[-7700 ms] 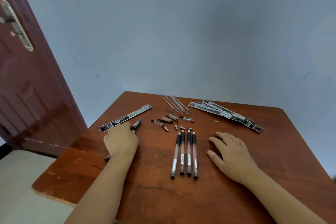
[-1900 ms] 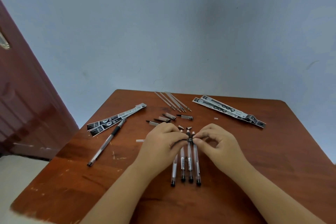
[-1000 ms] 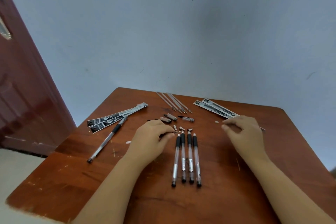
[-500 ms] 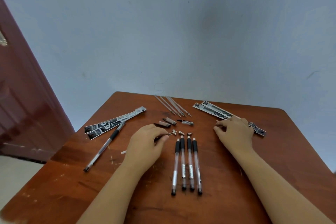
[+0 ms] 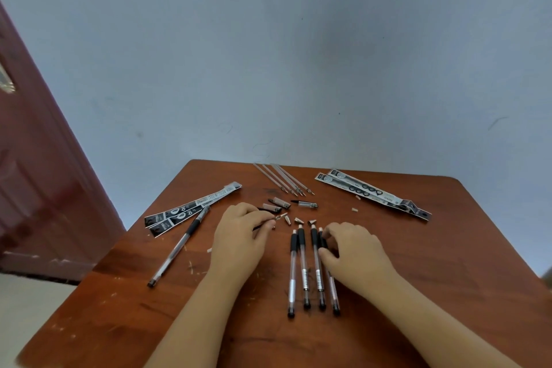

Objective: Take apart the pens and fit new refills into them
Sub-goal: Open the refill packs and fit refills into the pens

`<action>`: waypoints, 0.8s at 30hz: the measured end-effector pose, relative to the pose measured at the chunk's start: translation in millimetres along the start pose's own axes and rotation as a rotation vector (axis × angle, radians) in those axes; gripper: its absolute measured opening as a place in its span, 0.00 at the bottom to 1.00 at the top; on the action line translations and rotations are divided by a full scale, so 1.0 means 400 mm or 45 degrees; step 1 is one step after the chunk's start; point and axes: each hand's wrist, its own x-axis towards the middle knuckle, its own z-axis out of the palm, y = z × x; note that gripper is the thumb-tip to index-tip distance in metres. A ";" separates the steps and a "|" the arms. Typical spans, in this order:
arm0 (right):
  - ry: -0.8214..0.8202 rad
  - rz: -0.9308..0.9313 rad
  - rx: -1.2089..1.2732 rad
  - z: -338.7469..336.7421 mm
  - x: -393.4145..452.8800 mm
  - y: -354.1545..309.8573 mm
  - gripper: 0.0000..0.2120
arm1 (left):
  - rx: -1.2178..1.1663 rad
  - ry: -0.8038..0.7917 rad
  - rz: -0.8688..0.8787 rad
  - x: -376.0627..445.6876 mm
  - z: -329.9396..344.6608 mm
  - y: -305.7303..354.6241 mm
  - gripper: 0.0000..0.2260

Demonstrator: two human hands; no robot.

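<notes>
At the far left stands a dark red door [image 5: 35,188], with a pale blue wall [image 5: 298,54] behind the wooden table [image 5: 448,263]. On the table's left part lie two flat refill packets [image 5: 191,208], side by side and slanting away, and just beside them a single pen [image 5: 179,249] lies on a slant, well apart from the others. The left hand [image 5: 239,243] rests on the table with its fingers curled, pinching a thin refill [image 5: 270,221] whose tip points right toward the small metal tips [image 5: 298,220] scattered there; most of the refill's length is hidden under the hand. Beyond the hand lie several pen caps [image 5: 280,203], and farther back, near the table's far edge, a fan of bare refills [image 5: 283,179]. In the middle four pens [image 5: 310,272] lie in a row, nearly parallel, their black grips pointing away. The right hand [image 5: 355,254] lies over the rightmost one, with curled fingers and thumb closing on its black grip; the hand covers part of that pen. To the right, near the far corner, two more refill packets [image 5: 373,193] lie slanted, with small pale scraps [image 5: 355,210] just beside them.
</notes>
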 end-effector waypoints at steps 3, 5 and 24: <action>-0.060 0.021 0.027 -0.010 -0.002 0.005 0.12 | 0.006 0.021 0.009 0.000 0.001 -0.001 0.08; -0.058 -0.004 -0.058 -0.017 -0.009 0.006 0.13 | 0.004 0.031 0.019 0.002 0.001 -0.003 0.08; 0.392 -0.229 0.418 -0.055 -0.053 0.097 0.09 | -0.598 0.200 -0.251 0.068 -0.007 0.162 0.05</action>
